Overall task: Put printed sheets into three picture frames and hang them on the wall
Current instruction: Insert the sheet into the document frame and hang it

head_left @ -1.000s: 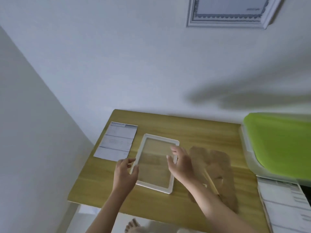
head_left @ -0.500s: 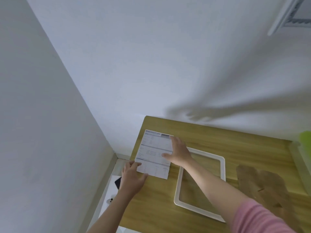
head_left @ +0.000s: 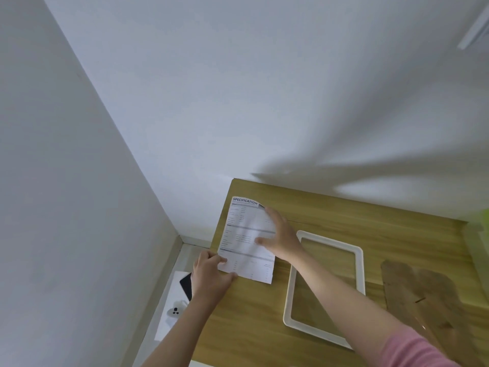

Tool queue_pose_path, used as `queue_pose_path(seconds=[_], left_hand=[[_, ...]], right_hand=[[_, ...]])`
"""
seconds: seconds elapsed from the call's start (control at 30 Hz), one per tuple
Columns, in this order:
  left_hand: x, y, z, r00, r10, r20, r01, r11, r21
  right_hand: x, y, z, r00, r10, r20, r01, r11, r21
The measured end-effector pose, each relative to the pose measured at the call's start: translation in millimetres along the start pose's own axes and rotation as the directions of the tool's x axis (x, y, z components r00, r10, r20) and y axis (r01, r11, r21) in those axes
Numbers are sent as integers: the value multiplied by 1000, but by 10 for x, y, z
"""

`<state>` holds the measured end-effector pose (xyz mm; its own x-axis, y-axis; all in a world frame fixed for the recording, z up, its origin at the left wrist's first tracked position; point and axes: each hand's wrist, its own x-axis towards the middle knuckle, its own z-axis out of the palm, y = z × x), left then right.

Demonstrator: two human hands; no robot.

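With the sheet [head_left: 247, 239] on the tabletop [head_left: 370, 215] beside the empty frame [head_left: 288, 295], left hand [head_left: 211, 274] pinching its corner and right hand [head_left: 280, 234] curling its edge, the person should lift evenly to avoid creases.

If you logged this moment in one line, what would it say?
step: picking up printed sheet | left hand: pinching near corner | right hand: lifting far edge | white frame: empty, on table
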<state>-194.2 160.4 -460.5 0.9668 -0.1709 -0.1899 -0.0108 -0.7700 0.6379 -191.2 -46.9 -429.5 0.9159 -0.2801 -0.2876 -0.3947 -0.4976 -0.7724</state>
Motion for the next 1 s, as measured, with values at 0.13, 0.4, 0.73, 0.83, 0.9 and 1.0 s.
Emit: queue_pose_path(seconds=[0.13, 0.4, 0.73, 0.83, 0.9, 1.0], left_hand=[[20, 11, -17, 1000, -21, -3, 20, 999, -42], [44, 86, -89, 996, -20, 89, 32, 991, -133], [-362, 687, 176, 958, 114, 265, 12, 902, -431], [-509, 790, 343, 930, 174, 324, -46, 928, -369], [-600, 810, 412, 919, 216, 329, -110, 943, -313], [-680, 852, 515, 896, 264, 356, -175, 949, -262]], right_hand=[[-356, 12, 175, 990, -31, -135, 49, 990, 133], [-643, 50, 80, 968, 94, -234, 7, 917, 399], [-1304, 655, -564, 935, 139, -327, -18, 937, 348], [-1535, 834, -677, 882, 216, -418, -89, 949, 303], [-1666, 912, -703, 857, 253, -450, -149, 956, 252], [-1767, 1031, -730, 857, 243, -455, -206, 970, 131]])
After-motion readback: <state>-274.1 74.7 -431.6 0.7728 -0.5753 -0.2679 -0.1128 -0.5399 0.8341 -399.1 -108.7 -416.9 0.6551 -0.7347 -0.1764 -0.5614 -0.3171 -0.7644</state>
